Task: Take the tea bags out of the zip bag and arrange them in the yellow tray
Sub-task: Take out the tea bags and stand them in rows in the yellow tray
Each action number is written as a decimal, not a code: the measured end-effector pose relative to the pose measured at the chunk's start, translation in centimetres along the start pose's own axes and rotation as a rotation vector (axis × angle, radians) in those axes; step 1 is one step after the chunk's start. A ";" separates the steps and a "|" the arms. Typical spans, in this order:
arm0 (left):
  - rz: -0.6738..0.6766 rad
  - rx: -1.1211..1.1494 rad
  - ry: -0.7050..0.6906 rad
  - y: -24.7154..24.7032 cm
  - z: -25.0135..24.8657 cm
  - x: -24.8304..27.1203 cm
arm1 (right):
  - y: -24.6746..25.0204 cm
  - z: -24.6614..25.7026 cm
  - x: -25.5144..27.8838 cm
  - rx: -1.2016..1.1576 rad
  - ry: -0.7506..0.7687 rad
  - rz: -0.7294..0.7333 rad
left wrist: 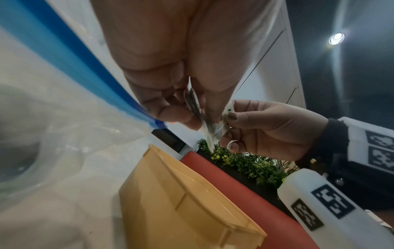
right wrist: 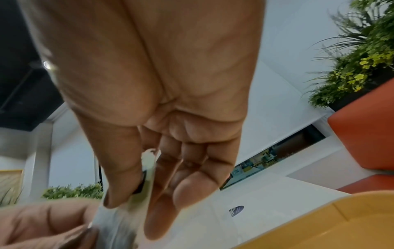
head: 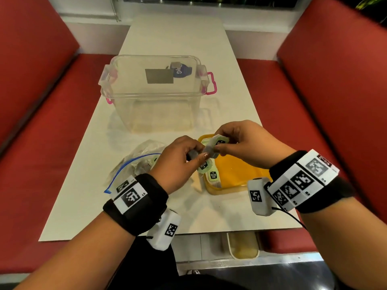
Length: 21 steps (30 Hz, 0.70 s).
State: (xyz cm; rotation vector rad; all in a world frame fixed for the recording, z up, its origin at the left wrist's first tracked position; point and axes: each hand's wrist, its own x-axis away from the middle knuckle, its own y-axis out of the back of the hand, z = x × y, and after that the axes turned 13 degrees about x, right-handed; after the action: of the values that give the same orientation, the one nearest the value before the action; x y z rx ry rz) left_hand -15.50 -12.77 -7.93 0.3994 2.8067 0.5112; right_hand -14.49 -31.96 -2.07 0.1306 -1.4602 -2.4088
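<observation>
Both hands meet above the far left corner of the yellow tray (head: 236, 174). My left hand (head: 200, 152) pinches a small bunch of tea bags (head: 210, 148) between thumb and fingers, and my right hand (head: 219, 146) pinches a pale green tea bag of that bunch from the other side. In the left wrist view the bunch of tea bags (left wrist: 196, 107) sits between my left fingers, with my right hand (left wrist: 226, 128) holding its lower end. Two more tea bags (head: 213, 176) lie at the tray's left side. The clear zip bag (head: 134, 162) with a blue seal lies crumpled left of the tray.
A large clear plastic box (head: 155, 95) with pink latches stands behind the hands on the white table (head: 83, 206). Red bench seats (head: 335, 101) flank the table on both sides. The table's near edge runs just below my wrists.
</observation>
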 end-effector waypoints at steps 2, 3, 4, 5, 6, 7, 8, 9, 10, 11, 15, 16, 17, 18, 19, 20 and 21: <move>0.003 -0.060 0.011 -0.1 0.2 -0.3 | -0.2 -0.1 -0.3 0.047 -0.002 0.010; -0.012 -0.099 0.032 -0.2 0.5 -0.4 | -0.2 -0.2 -0.5 0.073 -0.008 0.016; -0.030 -0.138 0.057 -0.2 0.8 -0.5 | -0.3 -0.5 -0.7 0.099 -0.018 0.032; -0.046 -0.172 0.084 -0.3 1.2 -0.6 | -0.4 -0.9 -0.9 0.130 -0.031 0.063; -0.055 -0.202 0.114 -0.4 1.7 -0.6 | -0.7 -1.2 -1.1 0.176 -0.045 0.116; -0.055 -0.226 0.142 -0.5 2.1 -0.5 | -1.0 -1.5 -1.2 0.232 -0.057 0.192; -0.048 -0.245 0.169 -0.7 2.6 -0.4 | -1.5 -1.8 -1.3 0.288 -0.064 0.278; -0.036 -0.256 0.194 -1.0 2.9 -0.3 | -2.0 -1.9 -1.3 0.333 -0.067 0.359; -0.021 -0.258 0.221 -1.3 3.1 -0.2 | -2.6 -2.0 -1.3 0.367 -0.072 0.426; -0.006 -0.256 0.243 -1.6 3.2 -0.1 | -3.2 -2.0 -1.3 0.400 -0.073 0.473; 0.042 -0.255 0.282 -2.2 3.2 -0.2 | -4.8 -2.1 -1.6 0.476 -0.087 0.556; 0.047 -0.251 0.285 -2.3 3.2 -0.2 | -5.1 -2.3 -1.6 0.486 -0.090 0.560; 0.048 -0.247 0.284 -2.3 3.1 -0.2 | -5.3 -2.3 -1.7 0.494 -0.087 0.561; 0.047 -0.243 0.284 -2.3 3.2 -0.1 | -5.6 -2.4 -1.7 0.500 -0.081 0.562; 0.046 -0.241 0.283 -2.3 3.2 -0.1 | -5.8 -2.4 -1.7 0.508 -0.072 0.563; 0.046 -0.240 0.287 -2.3 3.2 0.0 | -6.0 -2.3 -1.7 0.517 -0.057 0.557; 0.045 -0.238 0.289 -2.3 3.2 0.0 | -6.2 -2.2 -1.7 0.527 -0.040 0.545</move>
State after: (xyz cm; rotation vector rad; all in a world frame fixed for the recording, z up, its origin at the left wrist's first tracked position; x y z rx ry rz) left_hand -15.05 -13.89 -11.71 0.3633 2.9621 0.9721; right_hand -13.76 -30.69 -8.68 -0.1774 -1.8300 -1.5793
